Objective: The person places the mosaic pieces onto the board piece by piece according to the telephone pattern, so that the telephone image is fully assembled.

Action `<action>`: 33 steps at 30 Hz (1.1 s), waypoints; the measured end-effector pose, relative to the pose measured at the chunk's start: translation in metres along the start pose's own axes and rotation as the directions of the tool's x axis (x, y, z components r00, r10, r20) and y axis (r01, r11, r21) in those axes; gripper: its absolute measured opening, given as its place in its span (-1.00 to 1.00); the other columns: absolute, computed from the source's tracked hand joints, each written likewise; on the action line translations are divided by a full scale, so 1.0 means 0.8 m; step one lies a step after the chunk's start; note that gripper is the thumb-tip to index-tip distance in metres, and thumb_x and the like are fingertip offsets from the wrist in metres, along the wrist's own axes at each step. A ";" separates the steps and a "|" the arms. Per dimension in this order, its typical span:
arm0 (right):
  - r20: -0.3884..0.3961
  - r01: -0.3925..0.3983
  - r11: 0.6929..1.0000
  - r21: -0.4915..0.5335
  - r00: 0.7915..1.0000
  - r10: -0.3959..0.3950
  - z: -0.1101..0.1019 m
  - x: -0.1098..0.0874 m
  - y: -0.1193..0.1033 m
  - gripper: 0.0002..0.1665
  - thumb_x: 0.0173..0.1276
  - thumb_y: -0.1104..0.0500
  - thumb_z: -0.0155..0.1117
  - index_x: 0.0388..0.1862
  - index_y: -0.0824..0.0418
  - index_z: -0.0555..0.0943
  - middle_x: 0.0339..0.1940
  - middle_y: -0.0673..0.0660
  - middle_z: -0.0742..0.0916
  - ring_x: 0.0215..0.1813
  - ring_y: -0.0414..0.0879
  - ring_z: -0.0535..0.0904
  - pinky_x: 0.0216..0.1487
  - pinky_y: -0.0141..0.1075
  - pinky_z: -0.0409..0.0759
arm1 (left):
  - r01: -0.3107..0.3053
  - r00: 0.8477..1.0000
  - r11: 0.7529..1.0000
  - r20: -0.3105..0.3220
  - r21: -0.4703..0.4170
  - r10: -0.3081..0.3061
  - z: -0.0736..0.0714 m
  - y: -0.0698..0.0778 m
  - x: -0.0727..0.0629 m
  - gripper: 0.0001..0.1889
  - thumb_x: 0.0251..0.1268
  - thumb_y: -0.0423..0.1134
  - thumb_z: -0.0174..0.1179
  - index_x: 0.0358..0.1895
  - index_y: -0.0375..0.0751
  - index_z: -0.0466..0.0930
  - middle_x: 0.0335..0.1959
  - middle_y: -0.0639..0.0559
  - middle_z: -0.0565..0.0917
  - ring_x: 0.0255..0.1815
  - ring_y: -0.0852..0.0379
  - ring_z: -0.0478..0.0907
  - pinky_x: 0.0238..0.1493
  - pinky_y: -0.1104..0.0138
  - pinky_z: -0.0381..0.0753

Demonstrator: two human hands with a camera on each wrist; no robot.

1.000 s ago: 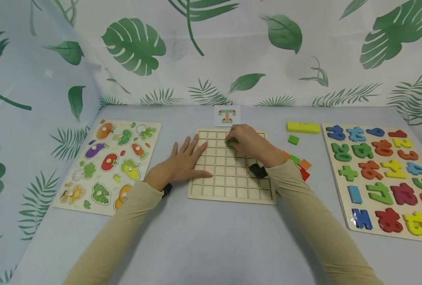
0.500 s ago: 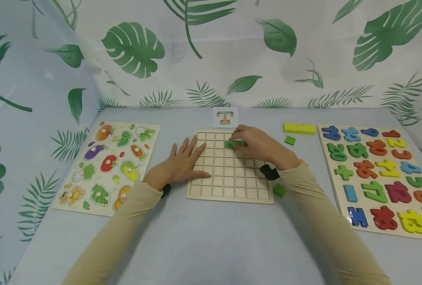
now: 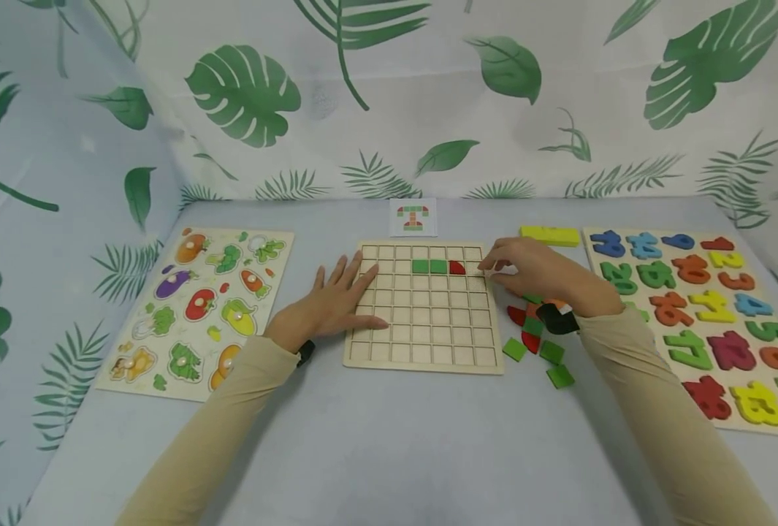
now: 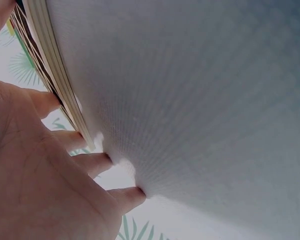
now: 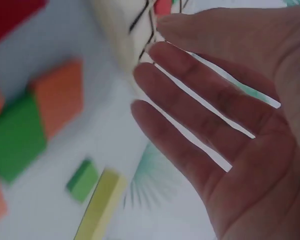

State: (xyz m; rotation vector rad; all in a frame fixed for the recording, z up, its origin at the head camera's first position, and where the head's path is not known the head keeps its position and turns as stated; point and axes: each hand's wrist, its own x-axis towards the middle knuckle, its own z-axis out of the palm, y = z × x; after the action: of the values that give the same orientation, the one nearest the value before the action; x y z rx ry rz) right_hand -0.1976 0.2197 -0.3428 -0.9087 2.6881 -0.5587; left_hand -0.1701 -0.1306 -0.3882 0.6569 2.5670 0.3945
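A wooden grid board (image 3: 389,369) lies flat in the middle of the table. Two green square tiles (image 3: 421,267) and a red rounded tile (image 3: 457,268) sit side by side in its second row from the back. My left hand (image 3: 326,307) rests with spread fingers along the board's left edge; the left wrist view shows its fingertips (image 4: 135,196) at the edge and on the cloth. At the right edge of the board is my right hand (image 3: 540,270), fingers loosely bent and nothing held in the right wrist view. Loose green, red and orange tiles (image 3: 552,352) lie partly beneath it.
Behind the board stands a small card (image 3: 413,218) with a tile pattern. A vegetable puzzle board (image 3: 198,307) lies to the left, a number puzzle board (image 3: 698,321) to the right. A yellow block (image 3: 549,235) lies at the back right. Leaf-print cloth (image 3: 389,109) hangs behind.
My right hand let go of the tiles in the second row and moved right to the board's edge. Two green tiles and a red one now show there. My left hand stayed in place.
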 end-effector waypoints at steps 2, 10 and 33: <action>0.001 -0.007 1.000 0.010 1.000 0.007 -0.006 -0.011 0.008 -0.76 0.38 0.44 0.37 0.01 0.43 0.76 -0.09 0.23 0.76 -0.05 0.13 0.73 0.03 0.05 0.70 | -0.003 1.000 1.000 0.003 0.000 0.003 0.000 0.000 0.000 0.09 0.47 0.34 0.14 0.74 -0.04 -0.35 0.71 -0.16 -0.53 0.70 -0.25 -0.56 0.56 -0.27 -0.52; -0.009 0.019 1.000 0.007 1.000 -0.019 -0.022 -0.040 0.029 -0.86 0.31 0.44 0.47 -0.15 0.39 0.79 -0.22 0.09 0.79 -0.22 -0.02 0.74 -0.12 -0.08 0.75 | -0.011 1.000 1.000 -0.004 0.002 0.011 -0.002 0.001 -0.002 0.09 0.47 0.32 0.16 0.74 -0.06 -0.33 0.71 -0.19 -0.51 0.70 -0.27 -0.54 0.56 -0.28 -0.50; 0.076 -0.131 0.990 0.059 0.989 0.126 -0.011 -0.059 0.053 -0.78 0.28 0.36 0.52 -0.10 0.42 0.77 -0.24 0.05 0.76 -0.24 -0.08 0.70 -0.20 -0.17 0.73 | -0.003 1.000 1.000 -0.010 0.002 0.003 0.000 0.001 -0.001 0.09 0.46 0.33 0.16 0.75 -0.06 -0.32 0.71 -0.18 -0.50 0.70 -0.26 -0.54 0.57 -0.28 -0.48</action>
State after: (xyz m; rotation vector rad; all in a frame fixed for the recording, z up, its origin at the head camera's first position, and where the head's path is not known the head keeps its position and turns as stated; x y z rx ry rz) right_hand -0.1865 0.2825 -0.3484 -0.7182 2.6248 -0.5684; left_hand -0.1687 -0.1302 -0.3878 0.6612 2.5761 0.3974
